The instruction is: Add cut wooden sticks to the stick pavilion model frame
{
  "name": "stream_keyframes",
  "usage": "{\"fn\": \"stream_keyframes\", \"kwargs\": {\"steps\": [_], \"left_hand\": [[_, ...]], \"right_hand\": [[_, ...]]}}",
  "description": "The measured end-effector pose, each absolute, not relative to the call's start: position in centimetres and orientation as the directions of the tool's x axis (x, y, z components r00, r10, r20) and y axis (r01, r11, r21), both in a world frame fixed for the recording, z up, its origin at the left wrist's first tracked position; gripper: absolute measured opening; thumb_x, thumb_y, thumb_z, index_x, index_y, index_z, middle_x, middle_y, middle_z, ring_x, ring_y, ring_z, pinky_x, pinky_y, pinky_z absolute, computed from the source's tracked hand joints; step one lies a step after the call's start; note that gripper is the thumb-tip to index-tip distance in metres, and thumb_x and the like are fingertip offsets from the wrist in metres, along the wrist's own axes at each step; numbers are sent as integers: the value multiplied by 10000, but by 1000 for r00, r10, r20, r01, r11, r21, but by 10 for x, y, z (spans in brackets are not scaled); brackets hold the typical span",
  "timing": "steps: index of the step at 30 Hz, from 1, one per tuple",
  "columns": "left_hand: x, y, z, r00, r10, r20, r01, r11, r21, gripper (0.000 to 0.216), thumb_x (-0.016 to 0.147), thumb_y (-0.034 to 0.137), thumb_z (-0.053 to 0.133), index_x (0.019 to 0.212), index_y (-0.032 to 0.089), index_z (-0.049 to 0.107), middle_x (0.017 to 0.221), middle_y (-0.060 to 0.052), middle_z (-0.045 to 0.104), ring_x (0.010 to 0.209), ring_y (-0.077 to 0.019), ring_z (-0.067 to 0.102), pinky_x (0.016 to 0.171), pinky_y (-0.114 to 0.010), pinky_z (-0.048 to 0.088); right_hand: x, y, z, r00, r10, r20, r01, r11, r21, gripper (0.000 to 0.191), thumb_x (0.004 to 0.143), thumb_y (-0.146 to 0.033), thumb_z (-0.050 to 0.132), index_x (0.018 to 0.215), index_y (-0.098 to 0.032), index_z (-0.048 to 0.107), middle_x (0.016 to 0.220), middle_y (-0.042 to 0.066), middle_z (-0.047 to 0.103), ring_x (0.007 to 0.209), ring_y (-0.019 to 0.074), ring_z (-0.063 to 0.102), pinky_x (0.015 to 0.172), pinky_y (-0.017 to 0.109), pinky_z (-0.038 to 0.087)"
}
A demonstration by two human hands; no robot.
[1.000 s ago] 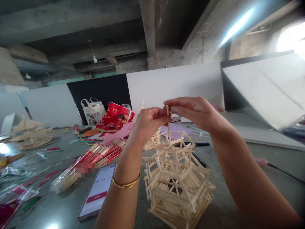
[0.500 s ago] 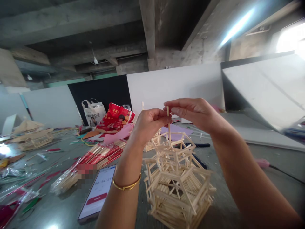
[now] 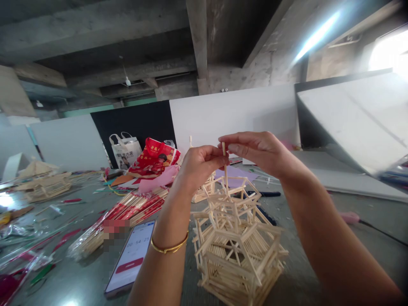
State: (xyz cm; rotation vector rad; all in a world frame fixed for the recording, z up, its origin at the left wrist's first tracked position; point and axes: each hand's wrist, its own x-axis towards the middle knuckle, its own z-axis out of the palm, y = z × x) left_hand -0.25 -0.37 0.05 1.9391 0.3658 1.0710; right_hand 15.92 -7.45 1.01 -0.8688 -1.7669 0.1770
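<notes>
Head view: barely anything's been shifted, the thin stick (image 3: 225, 175) is still pinched upright by left hand (image 3: 199, 163) and right hand (image 3: 258, 151) atop the stick tower (image 3: 237, 246), so it's probably just being lined up.

The left hand's (image 3: 199, 163) fingers cover the middle of the stick (image 3: 224, 148), and where its lower end meets the tower (image 3: 237, 250) is too tangled to tell. The tower's base runs off the bottom edge, as do both forearms. The left forearm (image 3: 165, 263) hides the phone's (image 3: 132, 255) near corner; its screen digits are too small to read surely. A pixelated patch (image 3: 114, 227) blots part of the wrapped bundle of sticks (image 3: 134, 206). A smaller model (image 3: 204, 191) sits half hidden behind the left hand.
</notes>
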Motion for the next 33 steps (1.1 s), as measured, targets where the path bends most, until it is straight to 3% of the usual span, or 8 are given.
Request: {"fn": "stream_keyframes", "kwargs": {"steps": [33], "left_hand": [[-1, -8, 2, 570, 628, 529, -143, -559, 817, 93, 705, 205, 672, 780, 151, 662, 742, -29, 691, 664, -114, 627, 646, -235, 498]], "right_hand": [[160, -75, 10, -125, 630, 767, 472, 717, -513, 257, 850, -314, 580, 1066, -211, 673, 978, 25, 688, 914, 178, 625, 799, 323, 518]]}}
